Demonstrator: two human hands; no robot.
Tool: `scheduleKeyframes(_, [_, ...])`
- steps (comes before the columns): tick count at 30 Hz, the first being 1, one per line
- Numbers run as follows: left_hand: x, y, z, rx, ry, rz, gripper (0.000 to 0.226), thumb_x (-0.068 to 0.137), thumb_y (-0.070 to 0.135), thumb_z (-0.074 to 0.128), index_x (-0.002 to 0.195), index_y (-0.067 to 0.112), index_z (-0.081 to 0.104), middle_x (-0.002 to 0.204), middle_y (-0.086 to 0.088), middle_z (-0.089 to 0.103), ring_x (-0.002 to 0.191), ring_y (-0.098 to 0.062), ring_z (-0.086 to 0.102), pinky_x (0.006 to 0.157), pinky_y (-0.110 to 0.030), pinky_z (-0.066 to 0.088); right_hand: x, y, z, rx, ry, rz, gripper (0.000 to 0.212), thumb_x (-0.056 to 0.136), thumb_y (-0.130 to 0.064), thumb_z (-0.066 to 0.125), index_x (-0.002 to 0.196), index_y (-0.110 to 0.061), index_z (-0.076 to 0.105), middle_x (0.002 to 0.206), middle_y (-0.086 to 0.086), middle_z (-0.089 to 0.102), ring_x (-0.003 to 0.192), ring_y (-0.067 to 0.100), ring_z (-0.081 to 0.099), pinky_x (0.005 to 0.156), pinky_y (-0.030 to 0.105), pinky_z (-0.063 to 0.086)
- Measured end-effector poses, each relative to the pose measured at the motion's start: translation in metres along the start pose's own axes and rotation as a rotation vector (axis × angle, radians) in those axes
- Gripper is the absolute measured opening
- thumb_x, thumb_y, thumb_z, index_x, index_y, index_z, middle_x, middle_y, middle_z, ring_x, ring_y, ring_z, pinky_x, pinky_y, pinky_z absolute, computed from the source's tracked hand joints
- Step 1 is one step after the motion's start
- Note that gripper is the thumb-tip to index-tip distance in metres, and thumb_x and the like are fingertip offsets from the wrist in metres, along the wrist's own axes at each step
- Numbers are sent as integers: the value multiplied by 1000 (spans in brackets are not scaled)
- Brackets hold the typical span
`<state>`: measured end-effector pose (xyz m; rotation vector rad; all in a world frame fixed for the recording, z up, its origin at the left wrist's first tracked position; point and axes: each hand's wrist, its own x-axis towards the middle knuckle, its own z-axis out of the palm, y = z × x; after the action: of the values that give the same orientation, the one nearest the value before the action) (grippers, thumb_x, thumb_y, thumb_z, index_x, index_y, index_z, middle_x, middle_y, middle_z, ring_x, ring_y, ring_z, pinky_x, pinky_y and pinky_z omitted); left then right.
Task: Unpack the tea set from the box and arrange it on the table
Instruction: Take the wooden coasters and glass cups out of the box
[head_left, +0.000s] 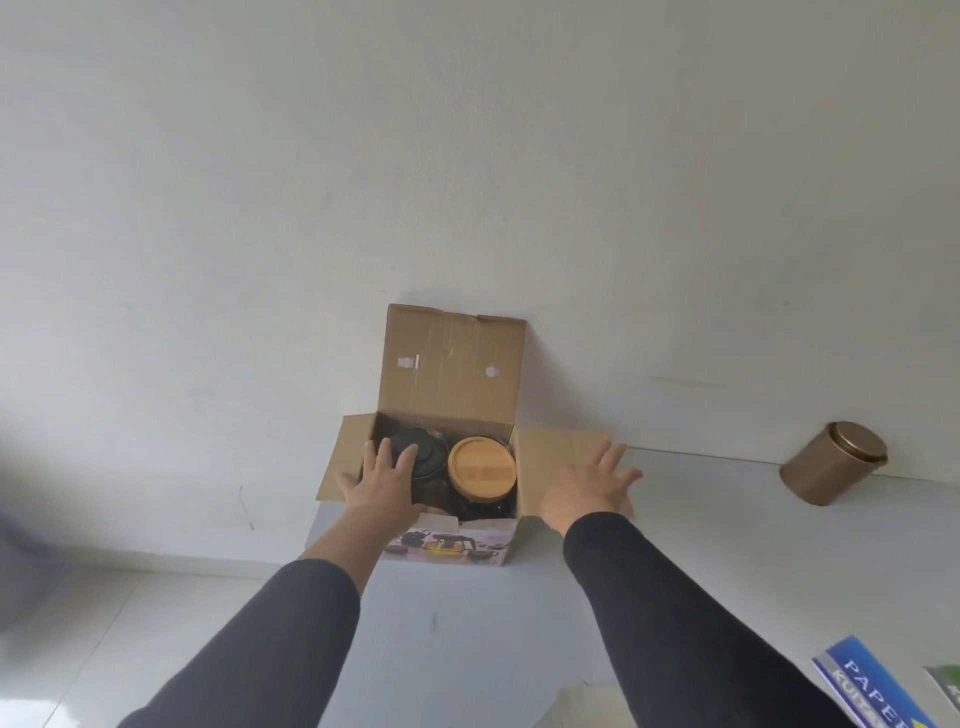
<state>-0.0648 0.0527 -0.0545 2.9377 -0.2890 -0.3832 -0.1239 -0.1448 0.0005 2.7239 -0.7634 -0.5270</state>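
Between open hands: box (451, 540); left hand (382, 480) over teapot (423, 457).

box (451, 374) against wall — teapot (415, 454) inside, tin (831, 462) right

Blue packet (878, 691) cut by edge (lettering partly readable).

Brown cardboard box (452, 364), tan bamboo lid (481, 466), black teapot (426, 457), bronze tin (834, 462), dark grey sleeves (291, 634).
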Motion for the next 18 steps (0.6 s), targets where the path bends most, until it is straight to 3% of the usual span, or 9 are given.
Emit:
scheduleKeyframes(3, [5, 3, 4, -60, 12, 16, 71, 90, 22, 61, 142, 41, 17, 159, -6, 0, 147, -31, -4, 110, -63, 17, 1, -1, 16, 97, 3, -121, 49, 90, -39, 47, 133, -17, 49, 152, 18, 19, 136, 37, 22, 105, 52, 30])
scheduleKeyframes(7, [11, -1, 6, -51, 0, 72, 58, 87, 10, 60, 126, 44, 33, 159, -3, 1, 146, -36, -3, 106, -65, 26, 13, -4, 21, 376, 212, -386, 42, 93, -36, 47, 129, -15, 48, 133, 9, 45, 121, 27, 42, 94, 37, 40])
scheduleKeyframes(10, [13, -4, 3, -19, 17, 132, 49, 86, 11, 63, 118, 40, 40, 159, 1, -2, 146, -37, -3, 103, -61, 35, 26, -15, 22, 477, 229, -530, 53, 90, -40, 50, 137, -18, 41, 142, 5, 41, 129, 25, 40, 101, 38, 42])
scheduleKeyframes(15, [6, -12, -2, 39, 63, 183, 40, 84, 15, 66, 113, 32, 43, 158, 2, 1, 147, -32, 2, 103, -60, 37, 42, -27, 32, 482, 169, -622, 72, 83, -53, 58, 142, -22, 31, 148, 4, 33, 134, 26, 35, 105, 41, 40])
scheduleKeyframes(18, [0, -7, -6, 111, 117, 254, 38, 82, 14, 67, 110, 31, 48, 153, -1, 16, 142, -28, 22, 101, -49, 38, 49, -27, 37, 444, 189, -645, 79, 79, -54, 63, 142, -22, 28, 149, 5, 32, 134, 28, 33, 104, 43, 39])
